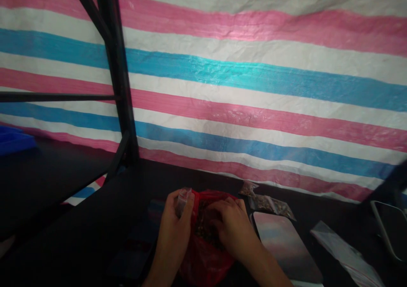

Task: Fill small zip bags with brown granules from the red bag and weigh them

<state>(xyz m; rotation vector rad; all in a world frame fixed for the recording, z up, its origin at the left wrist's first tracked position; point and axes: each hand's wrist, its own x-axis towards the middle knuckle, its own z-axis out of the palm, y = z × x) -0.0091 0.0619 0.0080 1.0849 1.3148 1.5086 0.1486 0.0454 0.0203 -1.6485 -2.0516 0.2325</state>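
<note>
An open red plastic bag (206,261) holding many small dark pieces (203,229) stands at the bottom centre of the head view. My left hand (178,219) is closed on a small clear zip bag (183,200) at the red bag's left rim. My right hand (230,223) reaches into the red bag from the right. Its fingers are bent down among the pieces, and their tips are partly hidden, so anything between them cannot be made out.
Right of the red bag lies a flat silvery plate (284,244), with filled clear bags (271,204) behind it. Flat clear bags (346,253) and a phone-like device (392,227) lie farther right. A black frame post (119,79) and blue tray (15,140) stand left.
</note>
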